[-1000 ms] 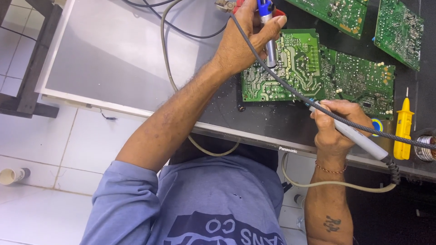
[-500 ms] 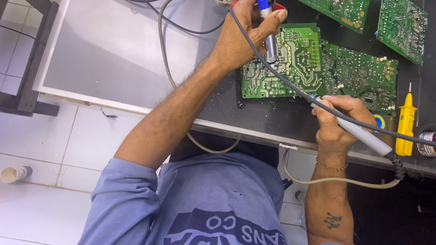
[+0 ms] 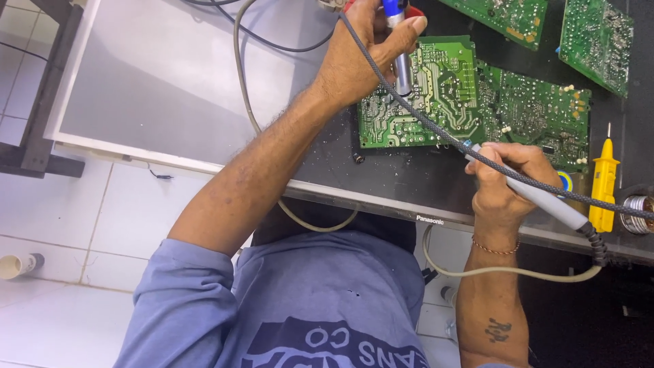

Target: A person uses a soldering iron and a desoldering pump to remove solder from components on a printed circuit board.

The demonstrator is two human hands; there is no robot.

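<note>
The dark desk [image 3: 409, 178] carries the green board [image 3: 446, 88] at 1 o'clock. The left hand [image 3: 361, 65] has its fingers pinching a blue tool [image 3: 402, 71] upright on the board. At 3 o'clock, the right hand [image 3: 507, 184] has its fingers wrapped round the iron [image 3: 545, 202]. It is best to brace both wrists, bring both tips to one joint, and keep the cord [image 3: 422, 117] clear.

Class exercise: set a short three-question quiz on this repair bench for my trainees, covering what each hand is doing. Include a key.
1. True or false: the right hand is empty.
2. The blue-topped tool in the left hand points at: A) the green circuit board; B) a coil of wire; C) the floor tiles.
3. Fill in: the tester lying to the right of the right hand is coloured ____.

Key: 1 false, its fingers grip a grey-handled tool with a braided cable; 2 A; 3 yellow.
</note>
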